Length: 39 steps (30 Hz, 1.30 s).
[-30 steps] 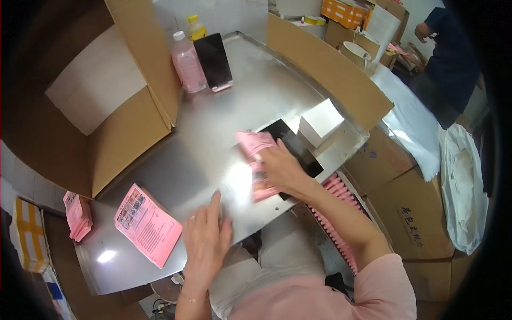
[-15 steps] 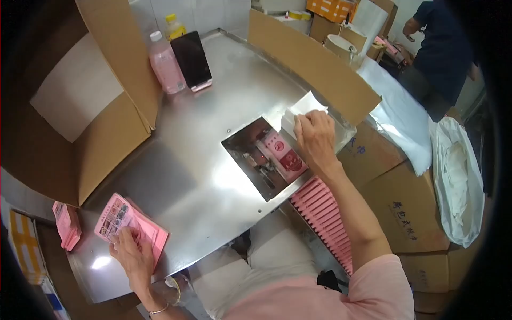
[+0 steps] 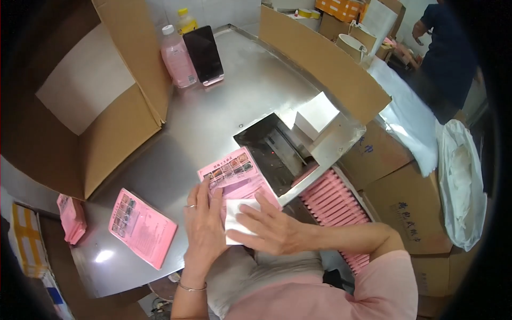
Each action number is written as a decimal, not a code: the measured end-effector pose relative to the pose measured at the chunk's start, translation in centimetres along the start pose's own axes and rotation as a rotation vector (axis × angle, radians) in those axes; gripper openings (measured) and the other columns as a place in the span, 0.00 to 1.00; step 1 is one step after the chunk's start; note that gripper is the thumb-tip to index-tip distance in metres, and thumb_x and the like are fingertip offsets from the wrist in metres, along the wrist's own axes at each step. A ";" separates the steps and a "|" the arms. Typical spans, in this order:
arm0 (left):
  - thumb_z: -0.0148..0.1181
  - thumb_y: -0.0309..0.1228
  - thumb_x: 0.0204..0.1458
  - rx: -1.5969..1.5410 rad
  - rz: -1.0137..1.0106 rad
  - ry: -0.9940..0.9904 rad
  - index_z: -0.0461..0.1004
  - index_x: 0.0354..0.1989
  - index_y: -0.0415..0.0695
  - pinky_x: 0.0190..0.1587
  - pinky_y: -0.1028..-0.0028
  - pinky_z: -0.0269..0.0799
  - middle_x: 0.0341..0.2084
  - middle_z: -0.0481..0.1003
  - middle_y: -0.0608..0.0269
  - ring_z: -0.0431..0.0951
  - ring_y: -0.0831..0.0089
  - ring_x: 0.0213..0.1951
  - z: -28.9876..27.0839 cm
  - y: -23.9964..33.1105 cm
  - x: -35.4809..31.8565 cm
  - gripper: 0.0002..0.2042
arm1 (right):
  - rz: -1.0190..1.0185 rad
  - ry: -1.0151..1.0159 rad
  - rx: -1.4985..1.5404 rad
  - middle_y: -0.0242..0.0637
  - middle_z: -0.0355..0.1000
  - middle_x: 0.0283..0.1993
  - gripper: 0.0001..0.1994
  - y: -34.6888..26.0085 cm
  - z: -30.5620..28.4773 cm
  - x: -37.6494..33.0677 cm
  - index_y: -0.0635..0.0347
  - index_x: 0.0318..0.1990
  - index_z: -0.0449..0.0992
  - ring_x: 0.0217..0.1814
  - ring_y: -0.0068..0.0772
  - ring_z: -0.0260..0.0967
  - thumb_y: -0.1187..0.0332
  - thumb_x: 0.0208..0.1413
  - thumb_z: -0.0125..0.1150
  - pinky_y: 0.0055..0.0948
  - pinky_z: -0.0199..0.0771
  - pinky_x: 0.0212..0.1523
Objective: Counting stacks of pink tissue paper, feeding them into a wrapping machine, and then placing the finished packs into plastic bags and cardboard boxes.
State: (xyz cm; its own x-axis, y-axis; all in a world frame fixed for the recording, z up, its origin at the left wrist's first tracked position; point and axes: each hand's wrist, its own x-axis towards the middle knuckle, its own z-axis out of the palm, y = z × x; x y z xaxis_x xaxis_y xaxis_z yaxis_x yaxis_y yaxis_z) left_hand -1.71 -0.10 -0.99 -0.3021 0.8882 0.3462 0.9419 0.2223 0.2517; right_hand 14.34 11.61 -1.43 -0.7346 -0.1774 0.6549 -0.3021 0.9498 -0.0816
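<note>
A pink printed paper pouch (image 3: 228,166) lies at the front edge of the steel table, beside a rectangular opening (image 3: 274,144). My left hand (image 3: 205,221) grips the pouch's left side, its fingers over the printed face. A folded white tissue (image 3: 237,210) rests against the pouch under my right hand (image 3: 274,229), which holds it with bent fingers. Part of the tissue is covered by the fingers. To the left lies a stack of similar pink pouches (image 3: 143,229). A white folded stack (image 3: 318,114) stands just past the opening.
An open cardboard box (image 3: 122,120) takes up the table's left side. A pink bottle (image 3: 178,58) and a phone on a stand (image 3: 204,56) stand at the back. Below the right edge sits a row of pink pouches (image 3: 338,205). Someone in dark clothes (image 3: 450,58) stands far right.
My left hand has left the pouch stack and moved right to a pouch. My right hand has come from the white stack with a tissue. The opening no longer shows a pink pouch.
</note>
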 end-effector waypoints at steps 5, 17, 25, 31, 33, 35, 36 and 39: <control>0.68 0.44 0.41 -0.095 -0.086 0.097 0.59 0.65 0.41 0.61 0.44 0.53 0.69 0.50 0.42 0.52 0.39 0.69 1.3 3.7 1.6 0.41 | 0.324 -0.318 -0.268 0.43 0.72 0.34 0.13 6.1 3.0 5.2 0.65 0.37 0.77 0.41 0.43 0.71 0.66 0.46 0.59 0.70 0.40 0.70; 0.65 0.50 0.43 0.133 -0.201 0.078 0.76 0.50 0.47 0.47 0.55 0.59 0.51 0.68 0.42 0.66 0.51 0.47 1.1 3.4 1.9 0.27 | 0.733 0.065 -0.711 0.42 0.67 0.37 0.13 15.1 -6.2 -3.3 0.64 0.44 0.76 0.44 0.44 0.67 0.68 0.53 0.62 0.45 0.64 0.49; 0.66 0.52 0.46 0.097 -0.099 0.006 0.72 0.48 0.43 0.43 0.55 0.63 0.48 0.69 0.51 0.67 0.54 0.45 -0.3 3.0 1.4 0.28 | 0.746 0.185 -0.504 0.43 0.69 0.34 0.07 15.4 -6.7 -3.2 0.65 0.31 0.78 0.40 0.45 0.67 0.70 0.56 0.60 0.38 0.68 0.42; 0.67 0.44 0.49 0.062 -0.075 0.037 0.71 0.47 0.40 0.38 0.61 0.68 0.45 0.69 0.51 0.72 0.56 0.42 1.0 2.9 1.4 0.24 | 0.775 0.191 -0.395 0.45 0.70 0.35 0.09 15.6 -7.7 -3.2 0.67 0.29 0.77 0.40 0.44 0.67 0.70 0.57 0.59 0.40 0.67 0.44; 0.68 0.43 0.48 0.033 -0.067 0.090 0.71 0.45 0.39 0.38 0.60 0.68 0.44 0.69 0.51 0.72 0.55 0.41 1.1 2.8 1.3 0.23 | 0.762 0.200 -0.398 0.45 0.70 0.35 0.09 15.5 -7.7 -3.3 0.66 0.28 0.77 0.40 0.44 0.67 0.70 0.57 0.58 0.40 0.67 0.44; 0.68 0.40 0.48 -0.007 -0.052 0.102 0.70 0.43 0.39 0.38 0.59 0.69 0.42 0.68 0.50 0.72 0.54 0.41 1.2 2.8 1.4 0.21 | 0.743 0.207 -0.403 0.45 0.70 0.35 0.09 15.6 -7.8 -3.6 0.66 0.28 0.76 0.40 0.44 0.66 0.70 0.57 0.58 0.40 0.67 0.44; 0.68 0.40 0.48 -0.008 -0.052 0.105 0.70 0.43 0.39 0.38 0.59 0.69 0.42 0.68 0.50 0.72 0.54 0.41 1.4 2.8 1.4 0.21 | 0.745 0.176 -0.408 0.45 0.70 0.35 0.06 15.6 -8.1 -3.9 0.65 0.31 0.77 0.40 0.44 0.67 0.71 0.56 0.58 0.40 0.67 0.45; 0.66 0.36 0.49 -0.014 -0.020 0.126 0.71 0.42 0.39 0.38 0.58 0.69 0.43 0.69 0.49 0.72 0.54 0.41 1.5 2.5 1.3 0.17 | 0.723 0.171 -0.420 0.45 0.71 0.37 0.08 15.4 -7.9 -3.7 0.64 0.40 0.78 0.43 0.44 0.68 0.75 0.52 0.59 0.39 0.68 0.46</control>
State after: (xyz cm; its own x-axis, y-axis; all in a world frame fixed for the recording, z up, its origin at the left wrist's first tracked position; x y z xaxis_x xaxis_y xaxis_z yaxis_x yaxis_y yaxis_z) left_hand 0.51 2.24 -1.22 -0.3376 0.8260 0.4514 0.9336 0.2329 0.2722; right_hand 17.21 28.98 0.87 -0.5483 0.5183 0.6564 0.4807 0.8375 -0.2598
